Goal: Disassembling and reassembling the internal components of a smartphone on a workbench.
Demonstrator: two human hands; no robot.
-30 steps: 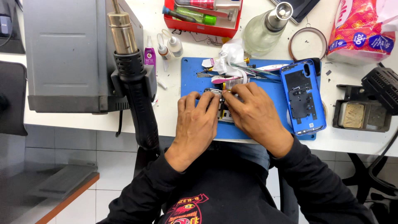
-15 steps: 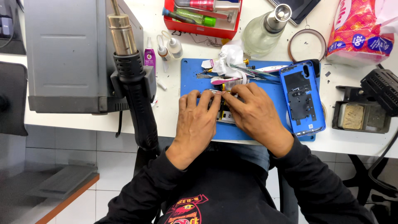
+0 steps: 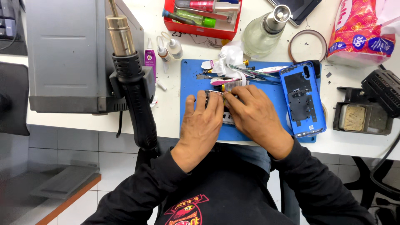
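My left hand (image 3: 203,125) and my right hand (image 3: 254,116) lie close together on a blue work mat (image 3: 189,104), fingers curled over a small phone part (image 3: 228,117) that they mostly hide. Both hands press and grip that part between their fingertips. A blue phone back shell (image 3: 302,100) lies open side up on the mat just right of my right hand. Tweezers and small hand tools (image 3: 246,73) sit on the mat beyond my fingers, beside a crumpled white cloth (image 3: 227,56).
A hot-air gun (image 3: 131,83) stands in its holder on a grey station (image 3: 66,54) at the left. Behind are small glue bottles (image 3: 166,48), a red tray of tools (image 3: 200,18), a clear liquid bottle (image 3: 264,31), a tape ring (image 3: 307,43), a tissue pack (image 3: 360,31) and a sponge holder (image 3: 362,118).
My hands stay on the part with only slight finger shifts. Nothing else on the bench has moved.
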